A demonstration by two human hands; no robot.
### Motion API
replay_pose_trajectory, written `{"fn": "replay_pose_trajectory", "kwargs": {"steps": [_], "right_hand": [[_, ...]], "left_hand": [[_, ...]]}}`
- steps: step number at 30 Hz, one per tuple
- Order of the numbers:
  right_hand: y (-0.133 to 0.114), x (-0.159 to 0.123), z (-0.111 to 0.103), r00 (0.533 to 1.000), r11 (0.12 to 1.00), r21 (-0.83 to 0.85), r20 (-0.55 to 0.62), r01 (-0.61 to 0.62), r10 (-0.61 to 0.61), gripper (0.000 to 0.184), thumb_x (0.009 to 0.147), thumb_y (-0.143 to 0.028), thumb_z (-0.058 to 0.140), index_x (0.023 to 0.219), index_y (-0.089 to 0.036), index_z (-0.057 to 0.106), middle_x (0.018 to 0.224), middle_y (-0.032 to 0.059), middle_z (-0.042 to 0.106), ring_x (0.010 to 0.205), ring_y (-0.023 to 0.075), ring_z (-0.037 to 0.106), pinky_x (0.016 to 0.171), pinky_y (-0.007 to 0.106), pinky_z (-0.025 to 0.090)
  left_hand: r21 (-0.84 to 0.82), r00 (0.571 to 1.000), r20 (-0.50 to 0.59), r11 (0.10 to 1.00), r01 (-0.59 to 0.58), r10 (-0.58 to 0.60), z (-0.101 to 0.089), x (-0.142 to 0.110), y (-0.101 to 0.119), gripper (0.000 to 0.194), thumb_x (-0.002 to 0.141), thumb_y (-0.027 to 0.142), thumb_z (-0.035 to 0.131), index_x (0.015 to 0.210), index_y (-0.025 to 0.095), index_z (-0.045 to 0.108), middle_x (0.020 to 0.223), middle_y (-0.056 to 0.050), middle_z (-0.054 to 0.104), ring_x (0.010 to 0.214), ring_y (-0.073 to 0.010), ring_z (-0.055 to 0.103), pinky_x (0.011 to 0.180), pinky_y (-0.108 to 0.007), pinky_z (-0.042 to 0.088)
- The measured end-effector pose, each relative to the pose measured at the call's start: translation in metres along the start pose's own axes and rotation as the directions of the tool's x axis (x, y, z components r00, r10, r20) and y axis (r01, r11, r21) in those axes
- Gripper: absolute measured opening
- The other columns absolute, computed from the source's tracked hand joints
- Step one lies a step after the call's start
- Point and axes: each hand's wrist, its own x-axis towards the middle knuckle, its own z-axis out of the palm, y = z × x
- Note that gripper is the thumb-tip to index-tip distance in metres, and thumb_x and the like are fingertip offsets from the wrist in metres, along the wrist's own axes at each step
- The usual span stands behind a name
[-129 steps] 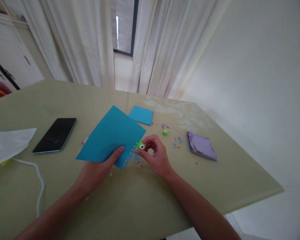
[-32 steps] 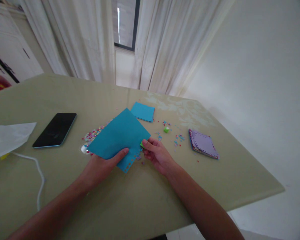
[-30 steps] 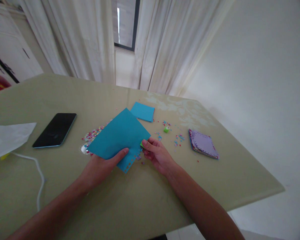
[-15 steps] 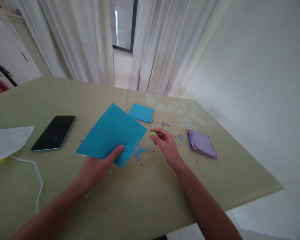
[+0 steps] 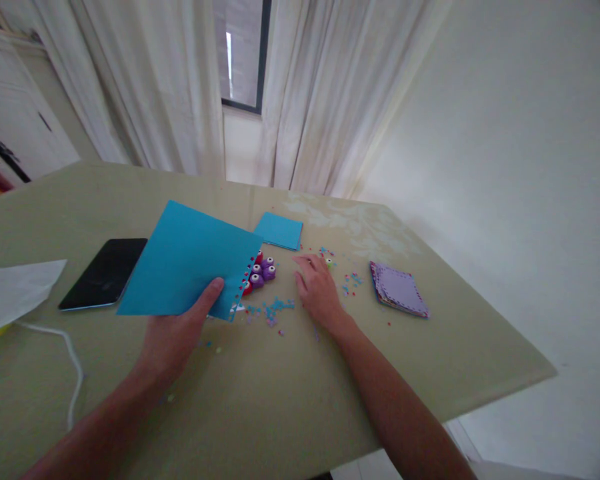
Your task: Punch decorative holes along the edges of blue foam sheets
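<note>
A blue sheet of paper [image 5: 190, 260] is pinched in my left hand [image 5: 180, 333], thumb on top. Small punched holes run along its right edge. Just behind that edge several small craft punches [image 5: 263, 270] in purple and red, with eye-like tops, sit together on the table. My right hand [image 5: 320, 293] is low over the table, its fingers and thumb apart, and nothing shows between them. A green craft punch [image 5: 329, 263] lies just beyond its knuckles. Bits of punched paper [image 5: 275, 308] are scattered between my hands.
A stack of blue paper [image 5: 280, 231] lies further back. To the right is a pile of lilac sheets with punched edges [image 5: 403, 290]. On the left are a black tablet [image 5: 103, 273], a white sheet [image 5: 17, 293] and a white cable [image 5: 75, 360].
My left hand has moved the blue sheet leftward and turned it, uncovering the purple and red punches. The green punch held in my right hand no longer shows there; its fingers have opened.
</note>
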Motion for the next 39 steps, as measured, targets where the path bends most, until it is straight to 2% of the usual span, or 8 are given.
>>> {"fn": "replay_pose_trajectory", "kwargs": {"steps": [5, 11, 15, 17, 21, 24, 32, 39], "right_hand": [[-0.037, -0.004, 0.007, 0.940, 0.963, 0.059, 0.210, 0.263, -0.270, 0.054, 0.101, -0.008, 0.045, 0.152, -0.022, 0.053, 0.155, 0.0125, 0.057, 0.134, 0.0284, 0.054, 0.117, 0.046, 0.040], [-0.033, -0.010, -0.002, 0.942, 0.980, 0.127, 0.280, 0.155, -0.185, 0.023, 0.095, -0.015, 0.061, 0.118, -0.015, 0.065, 0.112, 0.0148, 0.072, 0.107, 0.0283, 0.063, 0.098, 0.043, 0.051], [-0.030, -0.013, -0.013, 0.976, 0.921, 0.390, 0.201, -0.007, -0.078, 0.038, 0.083, -0.012, 0.066, 0.121, -0.017, 0.067, 0.107, 0.0088, 0.070, 0.094, 0.0220, 0.064, 0.088, 0.037, 0.053], [-0.033, -0.014, -0.018, 0.974, 0.759, 0.628, 0.224, -0.173, 0.036, 0.041, 0.083, -0.017, 0.067, 0.124, -0.022, 0.070, 0.106, 0.0049, 0.070, 0.086, 0.0178, 0.065, 0.081, 0.033, 0.054], [-0.040, -0.013, -0.024, 0.862, 0.133, 0.857, 0.475, -0.498, 0.175, 0.028, 0.083, -0.038, 0.082, 0.106, -0.022, 0.077, 0.100, 0.0027, 0.073, 0.081, 0.0147, 0.070, 0.078, 0.029, 0.058], [-0.044, -0.014, -0.024, 0.810, -0.073, 0.830, 0.557, -0.553, 0.183, 0.039, 0.072, -0.049, 0.093, 0.093, -0.019, 0.078, 0.094, 0.0033, 0.075, 0.076, 0.0125, 0.070, 0.073, 0.024, 0.057], [-0.053, -0.017, -0.024, 0.826, -0.097, 0.838, 0.545, -0.537, 0.143, 0.042, 0.069, -0.054, 0.095, 0.082, -0.019, 0.075, 0.079, -0.0004, 0.071, 0.065, 0.0096, 0.064, 0.062, 0.021, 0.048], [-0.053, -0.018, -0.024, 0.833, -0.065, 0.848, 0.529, -0.526, 0.160, 0.046, 0.069, -0.056, 0.095, 0.089, -0.018, 0.077, 0.083, 0.0008, 0.072, 0.066, 0.0104, 0.062, 0.065, 0.024, 0.047]], "left_hand": [[0.001, 0.999, 0.036, 1.000, 0.004, -0.004, 0.002, -0.001, -0.004, 0.062, 0.082, 0.060, 0.074, 0.133, 0.025, 0.069, 0.144, -0.009, 0.070, 0.140, -0.0369, 0.060, 0.127, -0.056, 0.038], [-0.037, 0.998, 0.046, 0.999, -0.034, 0.035, 0.006, -0.003, -0.008, 0.058, 0.081, 0.059, 0.075, 0.129, 0.027, 0.071, 0.140, -0.007, 0.073, 0.139, -0.0357, 0.061, 0.127, -0.054, 0.038], [-0.016, 0.996, 0.058, 0.998, -0.063, 0.064, 0.006, -0.003, -0.009, 0.054, 0.080, 0.056, 0.075, 0.126, 0.028, 0.073, 0.137, -0.007, 0.074, 0.137, -0.0355, 0.062, 0.125, -0.053, 0.040], [-0.008, 0.994, 0.077, 0.997, -0.081, 0.082, 0.006, -0.004, -0.008, 0.053, 0.081, 0.055, 0.075, 0.127, 0.028, 0.073, 0.135, -0.007, 0.075, 0.135, -0.0360, 0.064, 0.124, -0.054, 0.041], [-0.029, 0.980, 0.151, 0.991, -0.130, 0.133, 0.006, -0.006, -0.010, 0.053, 0.082, 0.053, 0.076, 0.129, 0.030, 0.072, 0.131, -0.007, 0.077, 0.129, -0.0357, 0.068, 0.123, -0.055, 0.044], [-0.035, 0.976, 0.162, 0.989, -0.143, 0.147, 0.006, -0.007, -0.011, 0.054, 0.083, 0.052, 0.077, 0.131, 0.030, 0.071, 0.130, -0.006, 0.078, 0.127, -0.0358, 0.069, 0.122, -0.056, 0.044], [-0.012, 0.959, 0.220, 0.984, -0.180, 0.178, 0.007, -0.008, -0.012, 0.048, 0.085, 0.050, 0.074, 0.127, 0.029, 0.073, 0.127, -0.005, 0.079, 0.125, -0.0345, 0.071, 0.116, -0.050, 0.052], [-0.005, 0.971, 0.183, 0.987, -0.159, 0.157, 0.006, -0.007, -0.012, 0.048, 0.084, 0.051, 0.075, 0.127, 0.028, 0.073, 0.126, -0.007, 0.079, 0.129, -0.0351, 0.068, 0.122, -0.052, 0.046]]}}
